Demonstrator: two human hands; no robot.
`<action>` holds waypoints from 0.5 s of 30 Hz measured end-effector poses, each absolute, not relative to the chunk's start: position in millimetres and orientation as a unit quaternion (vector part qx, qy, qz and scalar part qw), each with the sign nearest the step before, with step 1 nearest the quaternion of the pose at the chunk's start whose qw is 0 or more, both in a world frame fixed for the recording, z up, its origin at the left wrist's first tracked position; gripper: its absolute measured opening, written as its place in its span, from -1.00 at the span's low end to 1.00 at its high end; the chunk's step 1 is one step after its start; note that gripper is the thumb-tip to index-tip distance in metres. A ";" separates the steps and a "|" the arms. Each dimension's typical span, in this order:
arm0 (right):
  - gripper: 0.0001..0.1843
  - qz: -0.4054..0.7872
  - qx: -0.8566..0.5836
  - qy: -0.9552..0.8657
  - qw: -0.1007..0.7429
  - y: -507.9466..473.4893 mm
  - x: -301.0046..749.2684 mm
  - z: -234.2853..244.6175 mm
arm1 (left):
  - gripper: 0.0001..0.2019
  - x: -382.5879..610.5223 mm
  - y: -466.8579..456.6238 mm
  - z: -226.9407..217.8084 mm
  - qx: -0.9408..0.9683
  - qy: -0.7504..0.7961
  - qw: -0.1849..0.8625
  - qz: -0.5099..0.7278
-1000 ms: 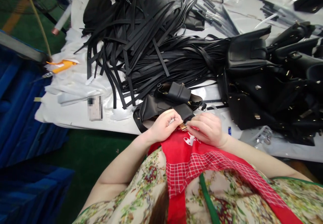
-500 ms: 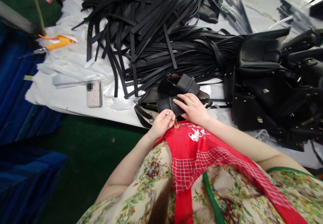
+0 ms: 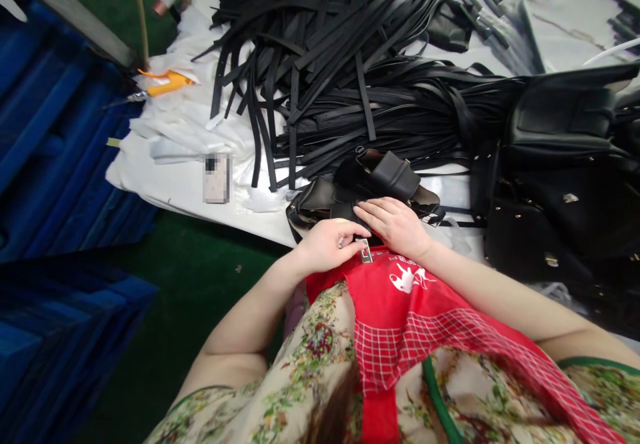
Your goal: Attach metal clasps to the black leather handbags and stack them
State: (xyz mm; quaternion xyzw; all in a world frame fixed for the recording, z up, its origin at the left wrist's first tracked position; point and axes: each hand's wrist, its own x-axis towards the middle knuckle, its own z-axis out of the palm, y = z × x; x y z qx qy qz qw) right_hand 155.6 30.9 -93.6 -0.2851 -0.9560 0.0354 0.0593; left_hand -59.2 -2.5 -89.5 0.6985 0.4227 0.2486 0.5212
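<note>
A small black handbag [image 3: 320, 194] lies at the table's front edge against my red apron. My left hand [image 3: 330, 244] pinches a small shiny metal clasp [image 3: 366, 252] on the bag's near side, between thumb and forefinger. Across the bag's black leather rests my right hand [image 3: 397, 227], its fingers laid close together over the leather and holding it; the thumb is hidden. The black flap or pouch part [image 3: 395, 174] with its strap stands up just beyond my hands. The bag's underside is hidden by my hands and the apron.
A big heap of black straps [image 3: 325, 64] covers the table behind the bag. More black bags [image 3: 560, 197] are piled on the right. A phone [image 3: 216, 179] and an orange-handled tool [image 3: 170, 83] lie on the left. Blue stacked panels [image 3: 65, 137] stand beyond the table's left edge.
My left hand has shifted from a closed pinch beside the clasp to the clasp itself, whose face now shows. My right hand stays on the bag. The view has swung left.
</note>
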 end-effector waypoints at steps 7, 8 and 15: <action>-0.61 0.035 -0.290 -0.954 0.068 25.6 161.0 -96.1 | -0.89 -54.8 19.1 -88.0 0.755 0.313 0.536 0.214; -0.61 0.039 -0.295 -0.952 0.069 25.2 161.7 -96.7 | -0.89 -53.9 19.3 -88.0 0.756 0.311 0.532 0.219; -0.62 0.067 -0.306 -0.944 0.102 24.7 162.4 -100.7 | -0.90 -52.6 9.6 -88.5 0.718 0.355 0.517 0.304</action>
